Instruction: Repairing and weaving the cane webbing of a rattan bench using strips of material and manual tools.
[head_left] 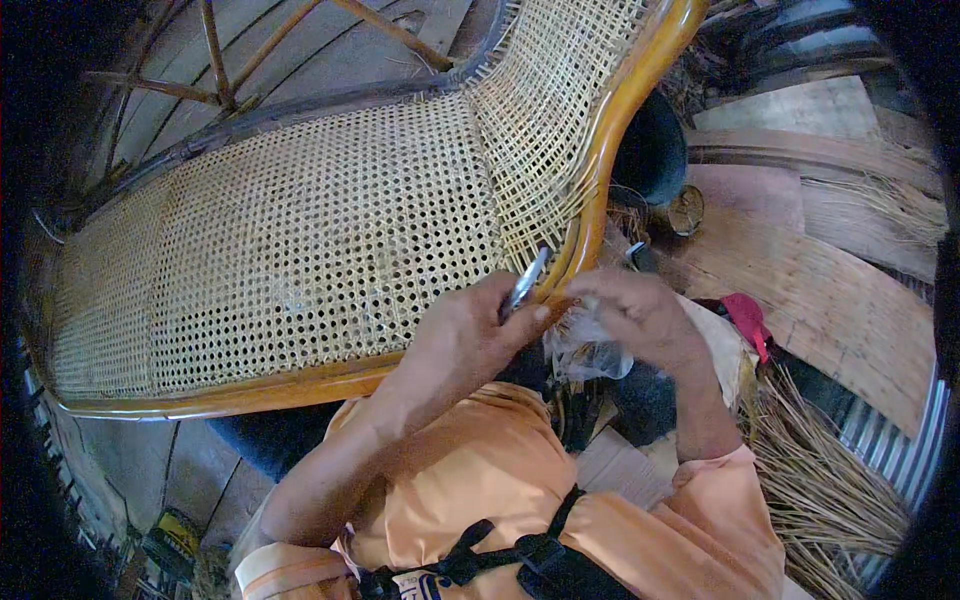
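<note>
A cane-woven panel [330, 225] stretches across a glossy orange-brown curved wooden frame [592, 185] in front of me. At the bend, loose cane ends stick out along the inner edge of the wood. My left hand [455, 335] is closed around a slim, shiny silver metal tool [527, 278]; its exact kind is hard to make out. The tool's tip points up toward the woven edge at the bend. My right hand [645, 315], slightly blurred, is just right of the frame with fingers curled together. Whatever is between those fingers is too fine to see.
A clear plastic bag [590, 355] hangs below the bend. To the right lie wooden boards [800, 290], a red cloth [747, 322] and a bundle of thin cane strands [815, 465]. Brown poles [222, 60] cross at the upper left. A yellow-and-black object [173, 540] sits lower left.
</note>
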